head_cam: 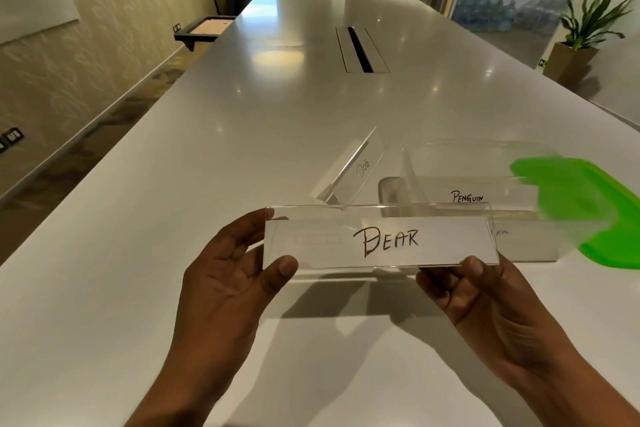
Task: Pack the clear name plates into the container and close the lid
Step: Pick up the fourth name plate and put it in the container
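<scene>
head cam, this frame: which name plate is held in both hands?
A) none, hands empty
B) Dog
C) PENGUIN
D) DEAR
D: the left hand and right hand pinch the ends of the DEAR plate. The PENGUIN plate shows through the clear container, and the Dog plate sits on the table beside it.

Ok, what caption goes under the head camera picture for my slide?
Left hand and right hand hold the DEAR name plate by the clear container.
</scene>
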